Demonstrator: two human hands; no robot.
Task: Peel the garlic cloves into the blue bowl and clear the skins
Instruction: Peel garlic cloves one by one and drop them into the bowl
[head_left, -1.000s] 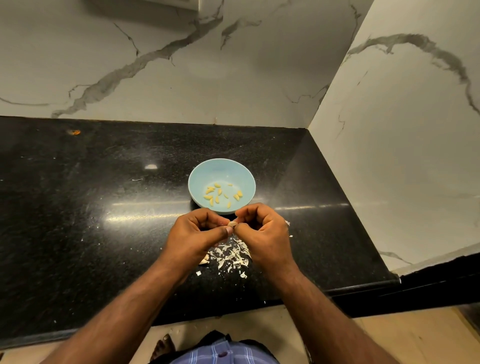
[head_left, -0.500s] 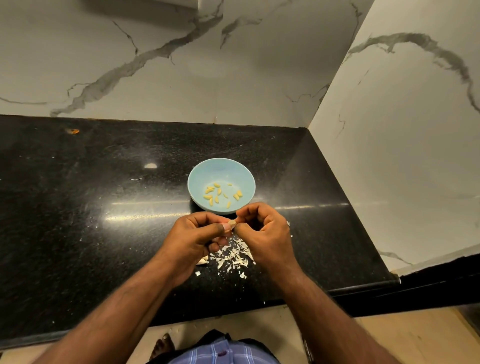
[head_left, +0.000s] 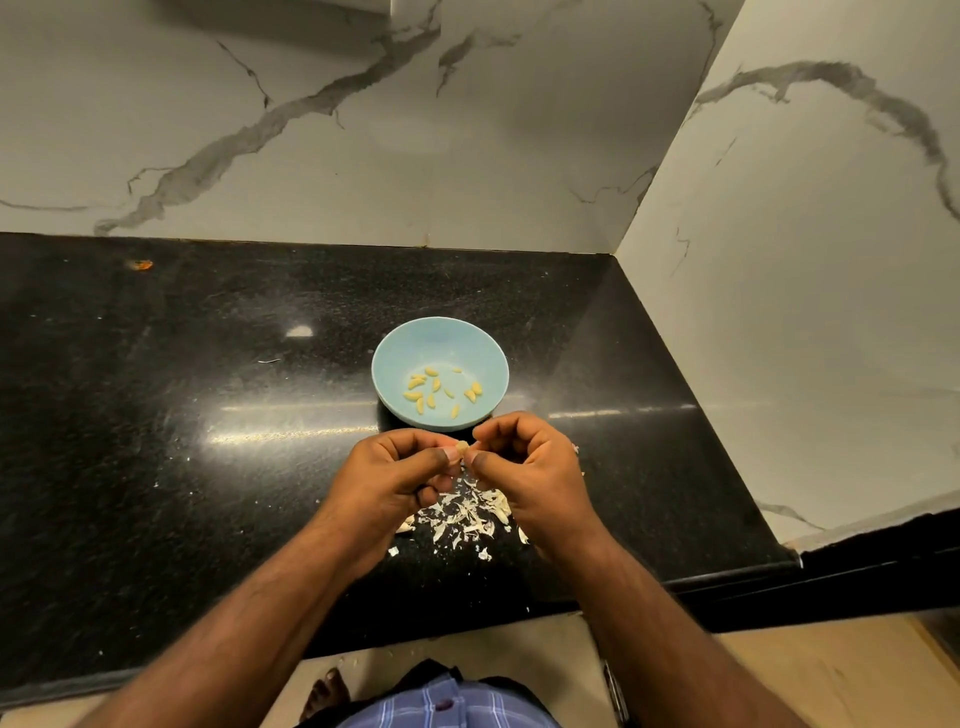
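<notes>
A light blue bowl (head_left: 439, 343) stands on the black counter, with several peeled yellowish garlic cloves (head_left: 429, 392) lying in its bottom. Just in front of the bowl, my left hand (head_left: 395, 480) and my right hand (head_left: 535, 473) meet fingertip to fingertip. Between them they pinch one small garlic clove (head_left: 462, 446), only its tip showing. Below the hands, a heap of white garlic skins (head_left: 467, 512) lies scattered on the counter, partly hidden by my hands.
The black granite counter (head_left: 208, 441) ends at a marble wall behind and another on the right. Its front edge runs just below my forearms. A small orange speck (head_left: 140, 265) lies at the far left back. Loose skin flecks dot the counter.
Both hands have kept nearly still over the skin heap, working the clove between the fingertips. The left hand's fingers have shifted slightly.
</notes>
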